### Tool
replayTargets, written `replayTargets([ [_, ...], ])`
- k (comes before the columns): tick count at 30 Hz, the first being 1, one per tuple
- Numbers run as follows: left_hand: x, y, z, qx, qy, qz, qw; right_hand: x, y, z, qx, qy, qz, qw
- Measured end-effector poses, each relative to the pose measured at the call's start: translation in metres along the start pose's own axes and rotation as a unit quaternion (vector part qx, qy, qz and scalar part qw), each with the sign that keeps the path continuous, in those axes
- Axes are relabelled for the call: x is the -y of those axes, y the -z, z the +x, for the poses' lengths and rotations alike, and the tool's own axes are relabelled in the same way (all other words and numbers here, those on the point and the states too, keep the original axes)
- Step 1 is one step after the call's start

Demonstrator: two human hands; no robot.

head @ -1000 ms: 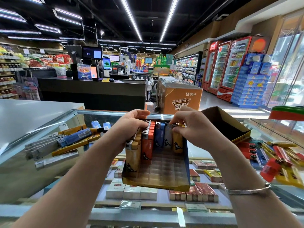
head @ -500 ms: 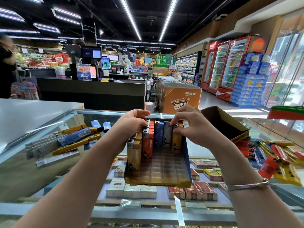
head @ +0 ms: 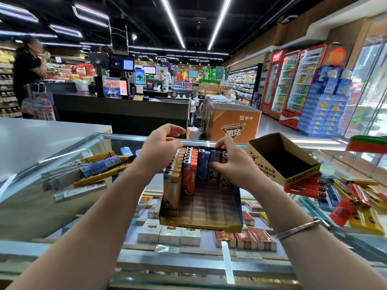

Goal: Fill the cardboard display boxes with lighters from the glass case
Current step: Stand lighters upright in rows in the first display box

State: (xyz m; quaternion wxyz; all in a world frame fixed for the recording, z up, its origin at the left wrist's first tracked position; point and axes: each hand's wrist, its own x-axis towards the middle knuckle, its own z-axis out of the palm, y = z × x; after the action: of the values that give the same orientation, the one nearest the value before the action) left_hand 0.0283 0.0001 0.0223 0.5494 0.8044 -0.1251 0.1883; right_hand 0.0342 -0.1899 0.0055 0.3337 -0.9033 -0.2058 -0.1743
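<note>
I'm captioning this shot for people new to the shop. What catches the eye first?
Dead centre, two bare arms reach to a display box on the glass counter, its back rows packed with upright lighters. The right hand presses on the rightmost lighters, while the left hand hovers above. Loose lighters lie scattered at right, beneath an empty cardboard box.

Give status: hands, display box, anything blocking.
Left hand open, lifted off the lighter rows. Right hand gripping a grey lighter at the back row. Display box part filled, front slots bare. Nothing blocking; loose lighters lie right.
</note>
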Motion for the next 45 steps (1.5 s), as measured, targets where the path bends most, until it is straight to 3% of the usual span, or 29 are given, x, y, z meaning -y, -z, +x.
replayTargets([
  [5, 0.015, 0.026, -0.01, -0.06, -0.035, 0.085, 0.994, 0.003, -0.005, -0.002, -0.033, 0.016, -0.027, 0.999],
  [9, 0.032, 0.056, -0.024, -0.065, -0.059, 0.234, 0.968, 0.005, -0.008, -0.002, -0.027, 0.016, -0.027, 0.999],
  [12, 0.051, 0.078, -0.033, -0.045, -0.039, 0.361, 0.931, 0.006, -0.009, -0.004, -0.031, 0.015, -0.028, 0.999],
  [15, 0.067, 0.091, -0.043, -0.005, 0.022, 0.502, 0.865, 0.007, -0.008, -0.005, -0.035, 0.012, -0.029, 0.999],
  [17, 0.073, 0.093, -0.047, 0.009, 0.027, 0.551, 0.834, 0.008, -0.008, -0.005, -0.033, 0.01, -0.027, 0.999],
  [20, 0.076, 0.091, -0.047, -0.004, 0.021, 0.578, 0.816, 0.01, -0.008, -0.007, -0.035, 0.009, -0.025, 0.999],
  [23, 0.079, 0.085, -0.048, -0.004, 0.03, 0.554, 0.832, 0.011, -0.007, -0.008, -0.037, 0.009, -0.022, 0.999],
  [27, 0.072, 0.08, -0.05, -0.057, -0.082, 0.471, 0.876, 0.01, -0.007, -0.008, -0.035, 0.007, -0.02, 0.999],
  [30, 0.061, 0.069, -0.046, -0.015, -0.104, 0.422, 0.901, 0.01, -0.007, -0.008, -0.033, 0.005, -0.02, 0.999],
  [38, 0.068, 0.043, -0.024, 0.081, -0.066, 0.428, 0.898, 0.006, -0.008, -0.005, -0.043, 0.016, -0.028, 0.999],
  [45, 0.086, 0.045, -0.025, 0.065, -0.065, 0.487, 0.869, 0.007, -0.008, -0.006, -0.045, 0.015, -0.026, 0.999],
])
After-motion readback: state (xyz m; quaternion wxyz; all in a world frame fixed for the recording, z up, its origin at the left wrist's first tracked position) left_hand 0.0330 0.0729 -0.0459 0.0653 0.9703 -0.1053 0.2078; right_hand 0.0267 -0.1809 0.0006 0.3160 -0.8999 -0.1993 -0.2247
